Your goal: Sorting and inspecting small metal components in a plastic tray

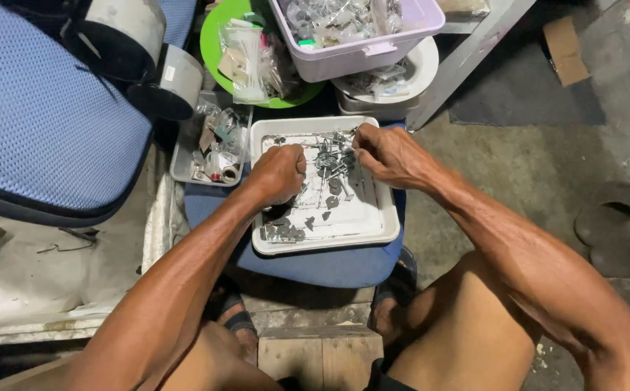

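Right now I am working over a white tray [387, 230] that is resting on a blue cushion [329, 266] between my knees, and both my hands are down inside it. My left hand [280, 172] is curling into a loose fist near the middle of the tray; the fingers are folded under, so I cannot tell whether anything is sitting inside them. My right hand [389, 153] is pinching narrowly at the top edge of the heap of small metal parts [333, 168], fingertips drawn together on one piece or a few, though the piece itself is too small to make out.

Judging by how things are lying, I am somewhere in the middle of the sorting. The main heap is still sitting tangled in the upper middle of the tray, a few flat pieces are lying scattered below it, and a smaller cluster [284, 232] is gathering in the near left corner, well apart from the heap. So some is set aside, and most is still waiting.

Beyond the tray, a lilac bin [373, 49] of bagged parts is standing above a green basin [217, 32], and a grey tray [183, 161] of oddments is lying just beside my left wrist.
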